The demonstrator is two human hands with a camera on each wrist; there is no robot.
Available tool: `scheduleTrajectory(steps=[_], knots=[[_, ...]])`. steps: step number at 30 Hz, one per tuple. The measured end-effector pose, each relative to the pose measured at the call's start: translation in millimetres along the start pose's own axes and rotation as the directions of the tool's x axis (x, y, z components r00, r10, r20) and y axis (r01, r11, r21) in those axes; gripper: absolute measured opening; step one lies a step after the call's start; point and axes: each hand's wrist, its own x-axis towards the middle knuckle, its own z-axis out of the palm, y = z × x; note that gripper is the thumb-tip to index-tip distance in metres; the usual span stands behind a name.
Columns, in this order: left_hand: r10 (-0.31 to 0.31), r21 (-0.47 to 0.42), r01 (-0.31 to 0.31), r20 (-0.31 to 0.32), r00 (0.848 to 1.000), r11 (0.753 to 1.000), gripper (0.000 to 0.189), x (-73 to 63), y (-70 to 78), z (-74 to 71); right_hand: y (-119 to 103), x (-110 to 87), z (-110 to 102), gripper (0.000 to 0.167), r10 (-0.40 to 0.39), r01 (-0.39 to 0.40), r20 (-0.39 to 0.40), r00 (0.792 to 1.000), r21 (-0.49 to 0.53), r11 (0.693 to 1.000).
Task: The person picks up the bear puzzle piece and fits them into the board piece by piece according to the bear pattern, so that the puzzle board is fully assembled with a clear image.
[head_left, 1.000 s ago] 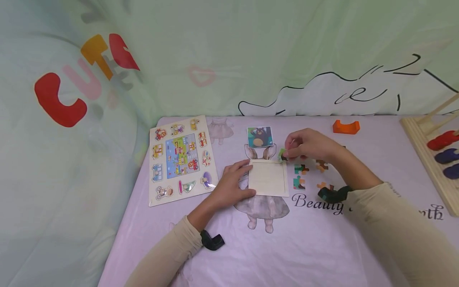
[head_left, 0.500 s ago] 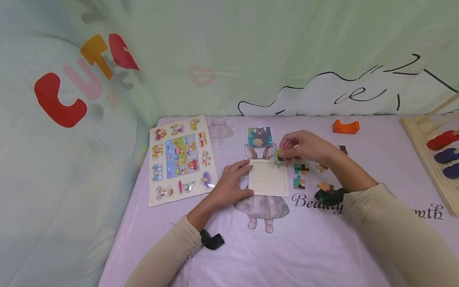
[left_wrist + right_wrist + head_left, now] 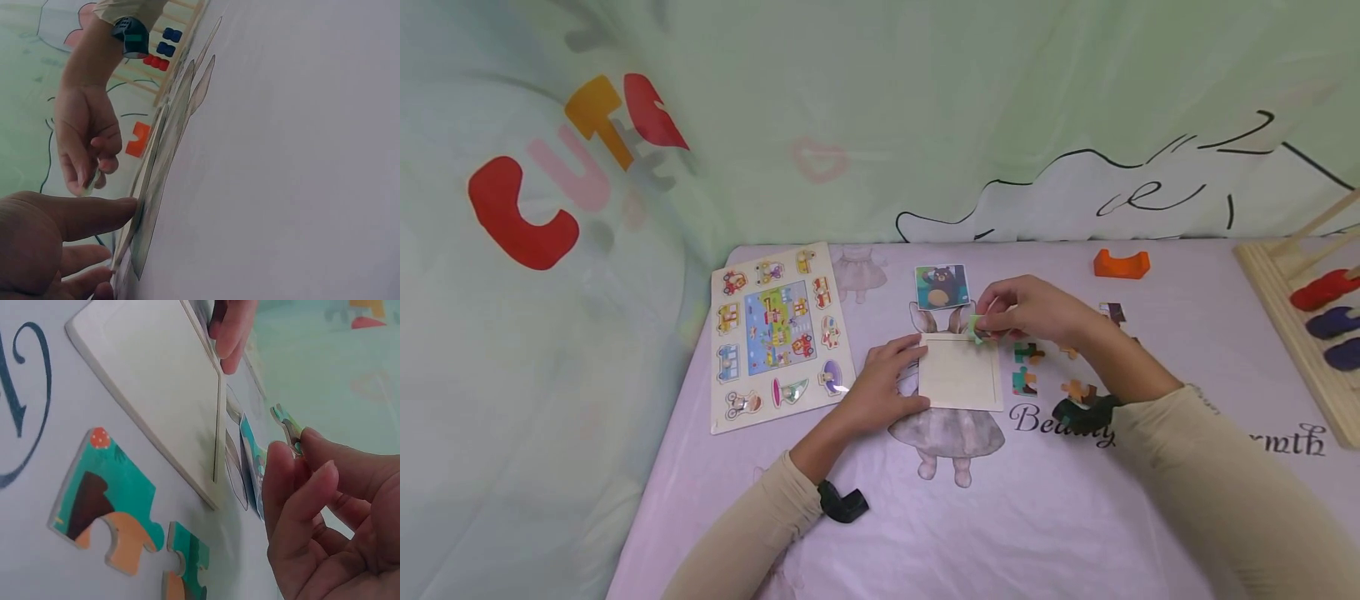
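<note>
In the head view my left hand (image 3: pixel 891 379) rests against the left side of a square wooden puzzle tray (image 3: pixel 961 372), fingers and thumb fairly straight on its edge. The tray lies bare inside. My right hand (image 3: pixel 1030 312) pinches a green and brown jigsaw piece (image 3: pixel 977 329) between thumb and fingertips, above the tray's far right corner. The right wrist view shows that piece (image 3: pixel 287 428) tilted and apart from the tray (image 3: pixel 144 381). Right of the tray lie several loose jigsaw pieces (image 3: pixel 1026 381), some partly hidden by the right arm.
A bear picture card (image 3: pixel 942 287) lies beyond the tray. To the left is a knob puzzle board (image 3: pixel 781 337) with vehicles. An orange arched block (image 3: pixel 1122 264) sits at the back right, and a wooden bead frame (image 3: pixel 1292 333) stands at the far right.
My right hand has moved left with the jigsaw piece, from beside the tray's far right corner to just over it. The left hand stays in place on the tray.
</note>
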Motion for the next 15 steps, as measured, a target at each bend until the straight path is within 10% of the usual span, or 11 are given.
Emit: scheduleTrajectory(steps=[15], knots=[[-0.006, 0.000, 0.006, 0.004, 1.000, 1.000, 0.078, 0.4, -1.8, 0.5, 2, 7.3, 11, 0.026, 0.022, -0.025, 0.042, 0.999, 0.090, 0.996]])
